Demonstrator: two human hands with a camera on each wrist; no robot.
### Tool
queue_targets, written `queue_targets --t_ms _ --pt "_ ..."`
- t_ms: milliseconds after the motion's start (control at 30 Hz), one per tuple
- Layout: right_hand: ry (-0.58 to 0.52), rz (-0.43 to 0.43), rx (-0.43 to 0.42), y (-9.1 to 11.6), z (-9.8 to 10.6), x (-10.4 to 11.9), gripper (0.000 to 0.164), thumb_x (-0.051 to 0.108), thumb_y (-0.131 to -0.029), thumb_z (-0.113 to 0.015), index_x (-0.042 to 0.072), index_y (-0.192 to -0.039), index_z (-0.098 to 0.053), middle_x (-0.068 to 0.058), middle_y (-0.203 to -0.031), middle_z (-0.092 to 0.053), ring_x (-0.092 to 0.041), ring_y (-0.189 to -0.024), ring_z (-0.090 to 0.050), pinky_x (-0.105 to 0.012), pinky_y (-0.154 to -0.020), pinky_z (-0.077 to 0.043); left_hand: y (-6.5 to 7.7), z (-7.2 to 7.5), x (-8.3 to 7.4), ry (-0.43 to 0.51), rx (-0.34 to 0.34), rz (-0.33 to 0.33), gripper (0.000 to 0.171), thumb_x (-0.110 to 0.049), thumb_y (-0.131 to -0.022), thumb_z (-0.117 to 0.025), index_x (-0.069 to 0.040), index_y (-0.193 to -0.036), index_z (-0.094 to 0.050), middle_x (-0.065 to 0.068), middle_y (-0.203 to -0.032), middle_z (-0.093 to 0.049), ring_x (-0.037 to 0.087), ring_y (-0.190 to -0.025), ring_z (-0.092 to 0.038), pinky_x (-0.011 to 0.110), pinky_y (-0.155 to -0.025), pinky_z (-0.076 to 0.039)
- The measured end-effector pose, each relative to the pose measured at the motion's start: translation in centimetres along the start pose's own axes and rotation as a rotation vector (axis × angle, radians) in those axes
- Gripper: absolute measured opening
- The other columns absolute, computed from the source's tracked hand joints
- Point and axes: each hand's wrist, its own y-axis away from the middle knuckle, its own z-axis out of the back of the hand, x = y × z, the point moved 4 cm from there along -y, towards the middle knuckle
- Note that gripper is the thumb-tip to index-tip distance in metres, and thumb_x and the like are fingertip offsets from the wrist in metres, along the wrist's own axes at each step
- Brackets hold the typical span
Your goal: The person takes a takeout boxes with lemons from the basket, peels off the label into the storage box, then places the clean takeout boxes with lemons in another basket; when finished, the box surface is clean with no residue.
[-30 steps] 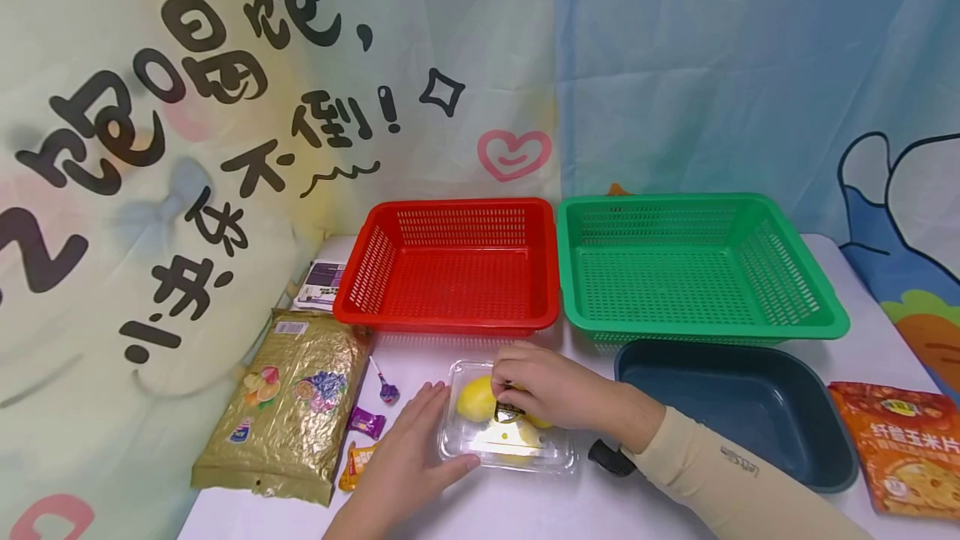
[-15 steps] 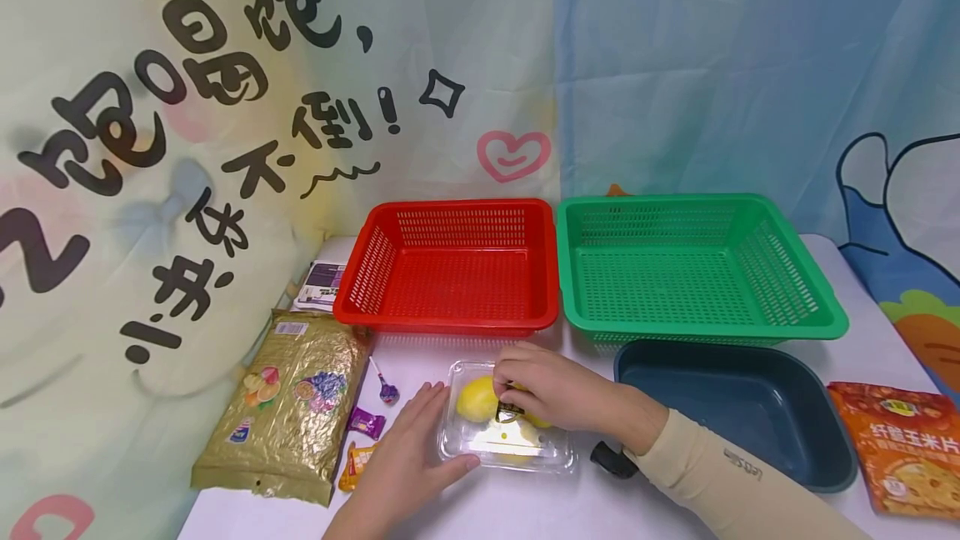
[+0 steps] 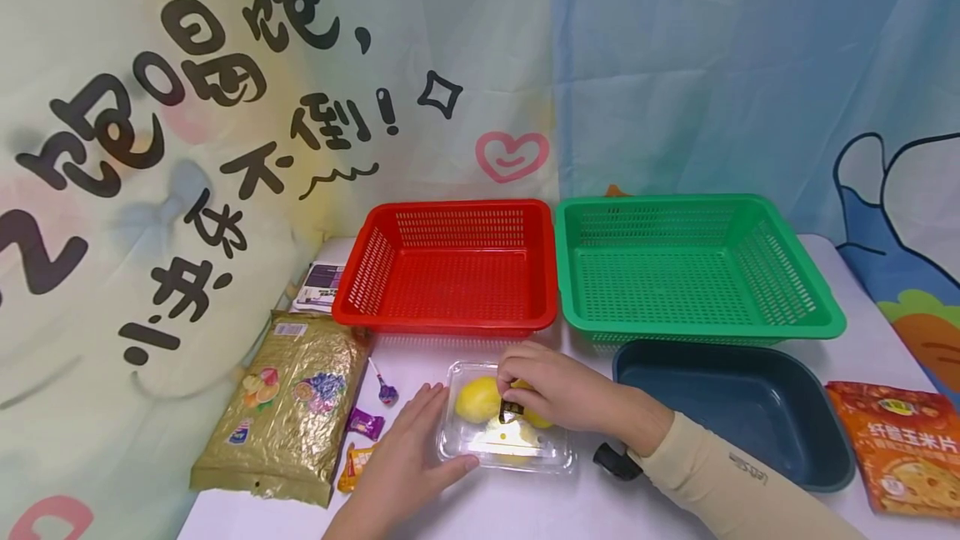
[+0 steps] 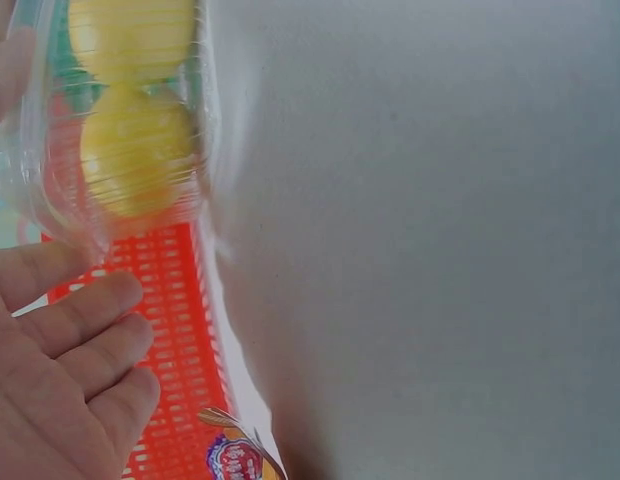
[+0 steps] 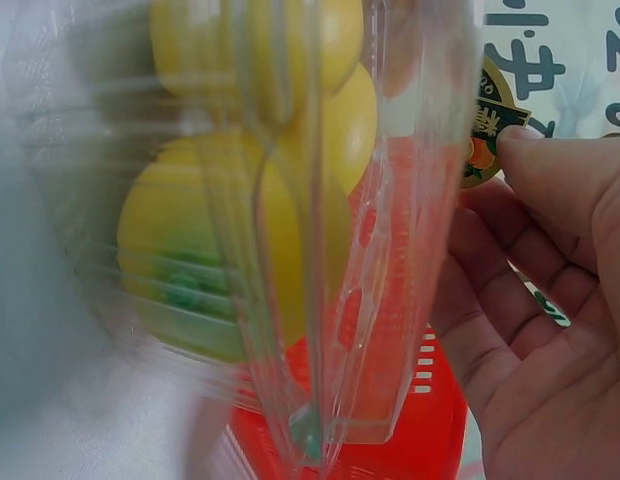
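Observation:
A clear plastic clamshell box (image 3: pixel 459 444) with several yellow lemon-like fruits (image 3: pixel 477 400) stands on the table in front of me. My left hand (image 3: pixel 408 461) lies along its left side, fingers and thumb extended and touching or very near its edge. Over the lid, my right hand (image 3: pixel 558 386) pinches a round black-and-gold sticker (image 5: pixel 483 125) between thumb and fingers. The sticker is partly lifted from the lid; whether any part still clings cannot be told. In the left wrist view the fingers (image 4: pixel 110 335) look relaxed beside the box.
Behind the box stand a red basket (image 3: pixel 446 327) and a green basket (image 3: pixel 705 330). A dark blue tub (image 3: pixel 750 415) is at right, beside an orange snack bag (image 3: pixel 900 448). Left lie a gold bag (image 3: pixel 281 407), a lollipop (image 3: pixel 387 392), a purple-wrapped sweet (image 3: pixel 366 422) and an orange packet (image 3: pixel 352 467).
My right hand has shifted slightly to the right, drawing the sticker with it. The left hand and the box have stayed in place.

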Motion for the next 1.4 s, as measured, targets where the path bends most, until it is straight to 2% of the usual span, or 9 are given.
queue_targets --t_ms 133,433,733,967,1200,1400 --pt "-0.005 0.018 -0.015 0.1 0.2 0.1 0.01 0.015 -0.1 -0.071 0.021 -0.096 -0.064 0.011 -0.098 -0.059 -0.019 -0.098 -0.059 -0.027 -0.089 -0.052 0.1 0.0 0.0 0.007 0.003 0.008 0.101 -0.075 -0.081 -0.073 -0.016 -0.158 -0.046 0.012 -0.165 -0.044 0.034 -0.155 -0.039 0.061 -0.12 -0.041" --pt "-0.003 0.005 -0.047 0.5 0.6 -0.2 0.009 0.016 -0.1 -0.071 0.023 -0.097 -0.065 0.014 -0.1 -0.061 -0.006 -0.098 -0.053 -0.027 -0.09 -0.053 0.2 0.0 0.0 0.006 0.002 0.013 0.1 -0.072 -0.082 -0.075 -0.016 -0.159 -0.046 0.013 -0.166 -0.043 0.035 -0.155 -0.039 0.061 -0.121 -0.04" --pt "-0.025 0.0 -0.072 0.9 0.9 -0.4 0.008 0.016 -0.1 -0.071 0.022 -0.097 -0.067 0.013 -0.101 -0.063 -0.01 -0.099 -0.058 -0.029 -0.091 -0.054 0.2 0.0 0.1 0.004 -0.006 0.005 0.099 -0.072 -0.081 -0.076 -0.016 -0.158 -0.047 0.013 -0.165 -0.044 0.034 -0.155 -0.04 0.06 -0.121 -0.041" --pt "-0.039 -0.023 -0.083 1.4 1.2 -0.6 0.006 0.018 -0.1 -0.071 0.023 -0.098 -0.07 0.015 -0.105 -0.065 -0.007 -0.102 -0.059 -0.028 -0.092 -0.056 0.2 0.0 0.0 0.008 -0.006 0.006 0.099 -0.071 -0.081 -0.077 -0.015 -0.158 -0.047 0.013 -0.165 -0.045 0.033 -0.155 -0.039 0.059 -0.121 -0.041" --pt "-0.089 -0.05 -0.087 1.9 1.4 -0.8 0.006 0.018 -0.1 -0.07 0.022 -0.098 -0.069 0.013 -0.105 -0.065 -0.017 -0.102 -0.062 -0.036 -0.091 -0.059 0.2 0.0 -0.1 0.011 -0.005 0.008 0.099 -0.069 -0.081 -0.078 -0.015 -0.158 -0.047 0.013 -0.165 -0.044 0.034 -0.155 -0.039 0.06 -0.121 -0.04" --pt "-0.128 -0.079 -0.11 2.4 2.0 -1.0 0.004 0.02 -0.101 -0.07 0.022 -0.1 -0.067 0.013 -0.107 -0.065 -0.009 -0.103 -0.06 -0.035 -0.093 -0.06 0.2 0.0 -0.1 0.004 -0.003 0.013 0.1 -0.071 -0.081 -0.077 -0.016 -0.158 -0.046 0.012 -0.165 -0.044 0.034 -0.156 -0.039 0.06 -0.121 -0.041"
